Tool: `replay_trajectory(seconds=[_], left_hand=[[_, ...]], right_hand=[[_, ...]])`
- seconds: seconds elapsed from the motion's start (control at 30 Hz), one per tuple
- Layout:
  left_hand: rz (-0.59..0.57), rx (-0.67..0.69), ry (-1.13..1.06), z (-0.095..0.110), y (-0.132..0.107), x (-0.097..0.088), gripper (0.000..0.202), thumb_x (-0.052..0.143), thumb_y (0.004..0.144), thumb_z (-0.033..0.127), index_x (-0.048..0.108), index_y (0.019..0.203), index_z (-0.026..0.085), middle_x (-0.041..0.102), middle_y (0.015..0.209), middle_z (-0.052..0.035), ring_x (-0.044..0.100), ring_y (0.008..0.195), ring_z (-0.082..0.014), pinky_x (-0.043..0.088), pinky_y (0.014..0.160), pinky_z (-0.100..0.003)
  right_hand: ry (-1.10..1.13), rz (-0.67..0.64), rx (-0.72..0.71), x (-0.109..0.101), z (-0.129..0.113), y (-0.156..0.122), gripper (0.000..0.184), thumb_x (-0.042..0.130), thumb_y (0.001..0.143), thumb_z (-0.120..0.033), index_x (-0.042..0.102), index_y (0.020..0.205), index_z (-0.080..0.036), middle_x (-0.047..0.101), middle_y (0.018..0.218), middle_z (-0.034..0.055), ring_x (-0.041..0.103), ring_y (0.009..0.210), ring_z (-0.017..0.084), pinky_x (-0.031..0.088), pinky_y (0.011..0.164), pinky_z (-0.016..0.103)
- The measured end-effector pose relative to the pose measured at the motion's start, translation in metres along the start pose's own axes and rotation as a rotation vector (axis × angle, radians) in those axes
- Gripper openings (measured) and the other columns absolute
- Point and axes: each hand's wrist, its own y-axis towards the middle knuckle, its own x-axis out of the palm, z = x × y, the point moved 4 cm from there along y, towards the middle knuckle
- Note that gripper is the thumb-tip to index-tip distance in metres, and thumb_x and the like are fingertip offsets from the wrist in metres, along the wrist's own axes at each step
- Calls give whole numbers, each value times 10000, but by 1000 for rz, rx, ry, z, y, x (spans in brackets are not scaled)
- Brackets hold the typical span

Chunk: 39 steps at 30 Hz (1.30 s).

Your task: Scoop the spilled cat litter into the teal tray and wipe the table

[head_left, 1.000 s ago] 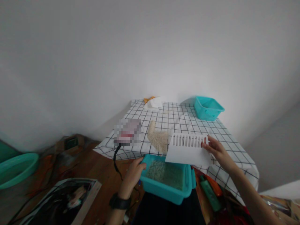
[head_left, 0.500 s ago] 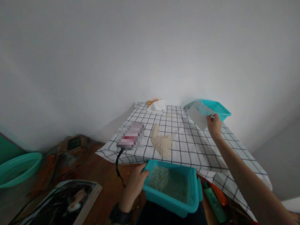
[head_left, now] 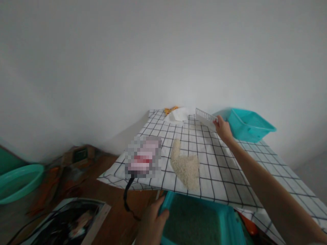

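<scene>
My left hand is closed on the left rim of a teal plastic tub at the table's near edge. Grey-beige granules cover the inside of this tub, whose lower part is cut off by the frame. My right hand pinches a thin white slotted plastic panel by its corner, raised over the far part of the table. Just right of that hand sits a second teal tub. A flat patch of pale granules lies on the checked tablecloth between my hands.
A blurred-out pink and white item with a black strap lies on the cloth's left. At the back are a white cloth or paper and something orange. On the left floor stand a green basin and a picture-printed box.
My right hand has moved left and slightly up with the panel, away from the far tub. The near tub appears lower and closer, my left hand still on its rim. The view has shifted.
</scene>
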Motion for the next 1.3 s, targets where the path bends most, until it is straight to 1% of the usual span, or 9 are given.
replay_trajectory(seconds=[0.17, 0.27, 0.4, 0.6, 0.8, 0.97, 1.07, 1.17, 1.3], left_hand=[[3, 65, 11, 9, -7, -2, 555, 383, 825, 200, 650, 1309, 150, 681, 1341, -96, 587, 1268, -242, 399, 1105, -345], [-34, 118, 4, 16, -10, -2, 558, 381, 804, 197, 676, 1277, 159, 714, 1281, -98, 630, 1194, -256, 443, 1051, -340], [-30, 133, 27, 19, -10, -4, 579, 380, 790, 196, 667, 1289, 133, 701, 1300, -124, 616, 1221, -278, 441, 1050, -359], [-28, 126, 28, 11, -8, -2, 610, 380, 787, 225, 625, 1328, 85, 650, 1378, -153, 563, 1297, -285, 387, 1114, -384], [-12, 119, 13, 8, -8, -3, 588, 381, 786, 241, 648, 1294, 112, 672, 1342, -144, 574, 1275, -290, 404, 1099, -412], [3, 107, 27, 7, -6, -3, 597, 376, 796, 234, 630, 1318, 98, 645, 1379, -163, 552, 1312, -294, 384, 1122, -428], [15, 96, 10, -2, 1, -1, 607, 402, 797, 263, 619, 1341, 103, 635, 1399, -158, 548, 1324, -292, 386, 1127, -416], [34, 109, -40, -13, 9, 2, 617, 426, 777, 296, 631, 1332, 121, 659, 1372, -140, 572, 1299, -282, 406, 1113, -396], [51, 130, -110, -22, 13, 4, 649, 443, 739, 374, 653, 1290, 103, 643, 1390, -154, 562, 1307, -312, 406, 1113, -427]], right_hand=[[6, -50, -87, -1, -10, -16, 171, 450, 922, -366, 527, 904, -214, 539, 633, 26, 452, 553, 186, 238, 563, 284], [20, -69, -132, 1, -20, -23, 181, 436, 933, -380, 505, 877, -223, 535, 631, 22, 456, 549, 183, 243, 560, 279], [53, -104, -182, 10, -35, -29, 186, 430, 952, -389, 482, 851, -241, 522, 596, 3, 473, 538, 185, 265, 553, 269], [130, -128, -230, 13, -49, -37, 191, 425, 964, -392, 430, 830, -256, 484, 574, -18, 491, 520, 190, 286, 538, 266], [197, -175, -271, 3, -50, -49, 207, 447, 972, -403, 422, 822, -263, 474, 569, -33, 487, 514, 180, 314, 532, 261], [256, -212, -290, -10, -56, -61, 176, 454, 978, -388, 478, 870, -251, 536, 618, -23, 506, 526, 170, 340, 532, 260], [300, -228, -302, -12, -63, -66, 176, 448, 988, -382, 542, 969, -234, 589, 672, -4, 530, 563, 174, 372, 552, 266], [351, -251, -325, -9, -72, -66, 229, 434, 999, -373, 585, 1070, -218, 660, 791, 36, 572, 639, 185, 417, 609, 284], [408, -317, -371, 0, -82, -64, 271, 413, 1008, -366, 627, 963, -205, 666, 825, 55, 585, 699, 191, 433, 646, 294]])
